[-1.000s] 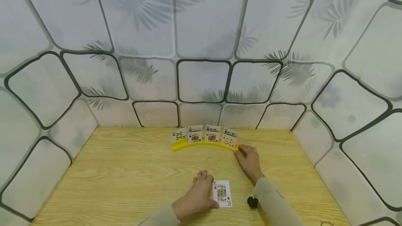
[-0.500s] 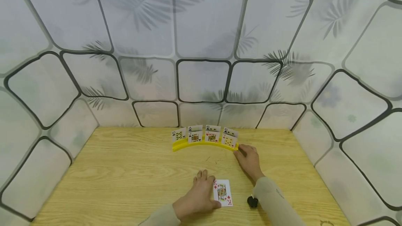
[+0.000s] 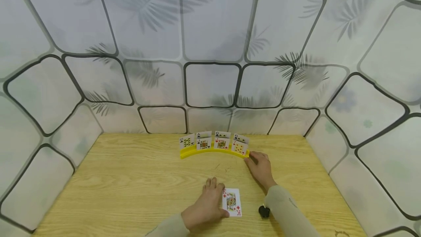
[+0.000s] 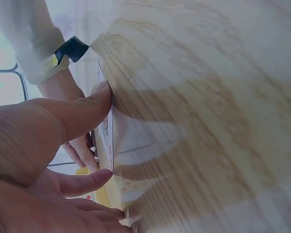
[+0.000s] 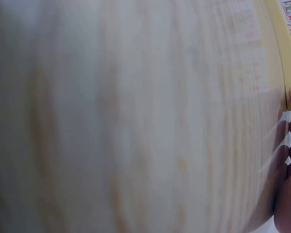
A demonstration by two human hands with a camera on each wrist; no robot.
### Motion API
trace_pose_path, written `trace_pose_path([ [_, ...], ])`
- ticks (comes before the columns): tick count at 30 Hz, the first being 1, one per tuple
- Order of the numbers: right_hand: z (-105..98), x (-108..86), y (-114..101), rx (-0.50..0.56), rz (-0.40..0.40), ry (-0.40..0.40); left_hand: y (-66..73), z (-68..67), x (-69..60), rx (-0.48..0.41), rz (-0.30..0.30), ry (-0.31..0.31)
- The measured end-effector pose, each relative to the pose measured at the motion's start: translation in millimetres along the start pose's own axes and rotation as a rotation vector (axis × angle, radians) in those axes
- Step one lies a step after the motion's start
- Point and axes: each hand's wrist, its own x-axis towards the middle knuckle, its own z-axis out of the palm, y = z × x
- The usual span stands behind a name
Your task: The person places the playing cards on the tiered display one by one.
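A king of diamonds playing card (image 3: 232, 202) lies face up on the wooden table. My left hand (image 3: 207, 206) holds it at the left side, thumb near its lower corner and index finger by its upper corner; the left wrist view has both fingertips (image 4: 105, 92) against the card's edge. Farther back stands a curved yellow card holder (image 3: 197, 152) with several upright cards, among them a ten of clubs (image 3: 187, 141) and a seven of diamonds (image 3: 239, 147). The right hand (image 3: 261, 166) grips the holder's right end, its thumb in front and other fingers behind.
A small black object (image 3: 264, 211) sits beside the right sleeve (image 3: 287, 207). The wooden table (image 3: 131, 185) reaches back to a patterned fabric wall (image 3: 210, 83), which also encloses the left and right sides.
The king of diamonds and my left hand shifted slightly to the right, then slightly back left. My right hand and the card holder stay in place.
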Motion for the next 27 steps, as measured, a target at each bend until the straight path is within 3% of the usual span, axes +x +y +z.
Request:
trace_pose_path([
  [8,0.2,0.4,-0.2,0.000,-0.007,-0.002,-6.3,4.7,3.0,0.047,0.006,0.036],
  [17,1.2,0.7,0.9,0.002,-0.008,-0.001,-11.7,9.3,8.0,0.061,0.003,0.030],
  [22,1.4,-0.1,1.5,0.001,-0.003,-0.002,-5.7,1.1,3.8,-0.007,0.000,0.052],
  [27,0.2,-0.5,0.4,-0.003,-0.008,0.000,-10.9,5.5,5.4,-0.134,0.049,0.094],
])
